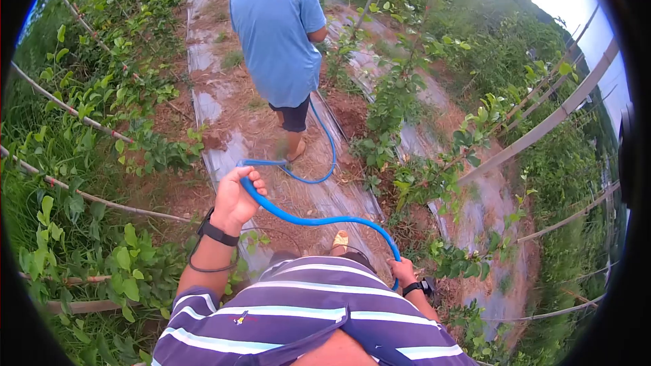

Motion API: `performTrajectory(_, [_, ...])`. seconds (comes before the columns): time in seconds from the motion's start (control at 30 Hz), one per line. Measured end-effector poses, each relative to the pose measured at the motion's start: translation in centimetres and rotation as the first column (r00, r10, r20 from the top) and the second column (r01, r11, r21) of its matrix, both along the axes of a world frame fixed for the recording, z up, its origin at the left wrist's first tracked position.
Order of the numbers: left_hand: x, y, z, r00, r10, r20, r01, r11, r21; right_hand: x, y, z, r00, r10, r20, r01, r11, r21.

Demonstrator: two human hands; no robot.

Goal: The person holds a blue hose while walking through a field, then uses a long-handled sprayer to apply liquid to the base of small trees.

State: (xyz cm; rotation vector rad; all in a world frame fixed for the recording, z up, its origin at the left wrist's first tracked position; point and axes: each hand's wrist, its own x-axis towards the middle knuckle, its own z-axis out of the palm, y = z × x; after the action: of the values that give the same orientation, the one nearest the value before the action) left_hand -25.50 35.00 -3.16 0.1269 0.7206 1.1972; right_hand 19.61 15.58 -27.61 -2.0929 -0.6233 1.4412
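Observation:
A blue hose point(319, 219) runs in a curve in front of my body from one hand to the other. My left hand point(237, 198) is raised ahead of me, its fingers wrapped round the hose. Lower down, close to my right hip, my right hand point(403, 271) is closed on the same hose. Beyond my left hand the hose continues forward, loops over the ground and rises toward a person in a blue shirt point(274, 34), whose back is to me. What that person's hands hold is hidden.
Plastic ground sheeting point(220, 163) with soil and dry grass lies along the path. Leafy plants point(129, 264) grow on the left, and more plants point(393, 108) on the right. Poles point(542, 135) slant across the right side. The person stands on the path ahead.

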Motion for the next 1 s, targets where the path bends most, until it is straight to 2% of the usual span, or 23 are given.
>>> performTrajectory(0.07, [1.3, 0.0, -3.6, 1.000, 0.031, 0.000, -0.031, 0.997, -0.073, 2.0, 0.1, -3.1, 1.000, -0.014, 0.006, 0.014, 1.000, -0.012])
performTrajectory(0.13, [3.6, -0.3, -4.3, 0.997, 0.062, 0.049, -0.055, 0.988, -0.145, 3.2, 0.6, -3.1, 0.995, 0.040, 0.095, -0.037, 0.999, -0.037])
performTrajectory(0.23, [6.7, 0.7, -5.8, 0.998, 0.048, 0.034, -0.042, 0.986, -0.162, 5.1, 1.3, -5.1, 0.983, 0.071, 0.168, -0.075, 0.997, 0.013])
performTrajectory(0.33, [9.6, 2.4, -6.6, 0.997, 0.035, 0.071, -0.019, 0.976, -0.217, 6.9, 2.0, -5.0, 0.996, 0.010, 0.093, -0.005, 0.999, -0.052])
performTrajectory(0.4, [11.6, 3.2, -5.7, 0.999, 0.038, -0.009, -0.039, 0.974, -0.225, 8.4, 1.8, -6.5, 0.998, -0.035, 0.043, 0.038, 0.996, -0.077])
performTrajectory(0.5, [13.1, 3.9, -4.7, 1.000, 0.006, -0.011, -0.008, 0.976, -0.218, 10.3, 1.3, -8.7, 0.996, 0.054, 0.068, -0.041, 0.983, -0.180])
performTrajectory(0.57, [13.2, 4.3, -5.0, 1.000, -0.007, -0.011, 0.005, 0.975, -0.220, 10.9, 0.9, -9.6, 0.963, 0.221, 0.156, -0.183, 0.956, -0.227])
performTrajectory(0.6, [13.3, 4.3, -5.2, 1.000, -0.009, -0.009, 0.007, 0.976, -0.218, 10.6, 0.7, -8.8, 0.937, 0.291, 0.194, -0.239, 0.938, -0.252])
performTrajectory(0.73, [12.6, 3.7, -5.9, 0.999, -0.018, -0.028, 0.011, 0.973, -0.230, 8.2, 0.5, -3.8, 0.895, 0.382, 0.229, -0.318, 0.908, -0.273])
performTrajectory(0.8, [12.1, 3.3, -6.0, 0.999, -0.017, -0.040, 0.007, 0.971, -0.239, 7.0, 0.2, -2.6, 0.965, 0.217, 0.148, -0.190, 0.965, -0.178])
performTrajectory(0.83, [11.7, 3.0, -6.1, 1.000, -0.025, 0.013, 0.027, 0.968, -0.251, 7.0, -0.4, -3.0, 0.979, 0.175, 0.104, -0.159, 0.976, -0.150])
performTrajectory(0.87, [11.2, 2.7, -6.0, 0.997, -0.028, 0.067, 0.044, 0.965, -0.260, 7.3, -1.3, -3.8, 0.976, 0.190, 0.105, -0.173, 0.974, -0.149])
performTrajectory(0.93, [10.3, 2.2, -5.8, 0.998, 0.001, 0.063, 0.015, 0.967, -0.253, 7.0, -1.3, -3.1, 0.973, 0.182, 0.140, -0.163, 0.977, -0.137])
performTrajectory(1.0, [9.0, 1.8, -6.0, 0.995, 0.028, 0.091, -0.005, 0.971, -0.240, 7.3, -1.8, -3.3, 0.947, 0.262, 0.184, -0.236, 0.960, -0.149])
